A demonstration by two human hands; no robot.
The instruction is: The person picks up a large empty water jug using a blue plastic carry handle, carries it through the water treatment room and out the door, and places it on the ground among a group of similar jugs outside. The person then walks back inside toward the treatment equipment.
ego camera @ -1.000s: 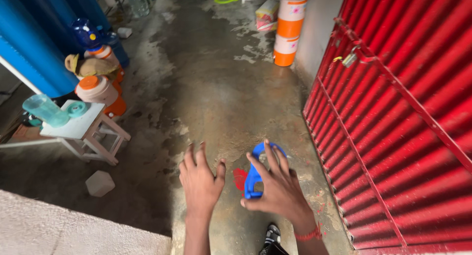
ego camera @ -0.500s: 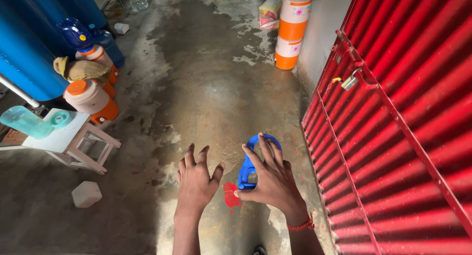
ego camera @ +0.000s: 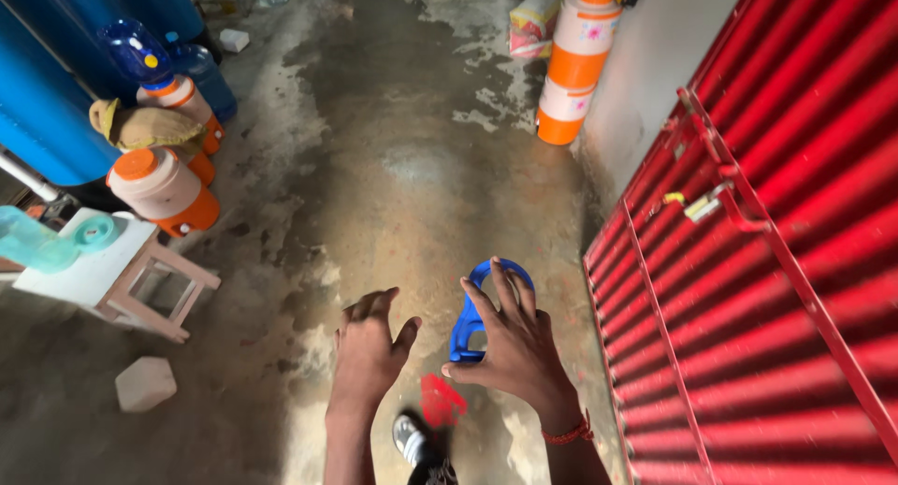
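My right hand (ego camera: 516,347) grips a blue plastic ring-shaped piece (ego camera: 470,307), its loop showing above my fingers. My left hand (ego camera: 367,349) hovers beside it with fingers loosely curled and nothing in it. Both hands are held out over a wet concrete floor (ego camera: 412,167). Below my hands a small red object (ego camera: 441,400) lies on the floor next to my shoe (ego camera: 411,437). A red thread band circles my right wrist (ego camera: 567,433).
A red corrugated metal shutter (ego camera: 776,260) with a latch fills the right side. Orange-and-white water coolers stand at the back right (ego camera: 574,59) and at the left (ego camera: 161,188). Large blue drums (ego camera: 56,83), a white stool (ego camera: 112,275) and a stone block (ego camera: 145,383) are on the left.
The view has moved forward along the floor and tilted down. My left fingers have curled from spread to loosely bent. My right hand still holds the blue piece.
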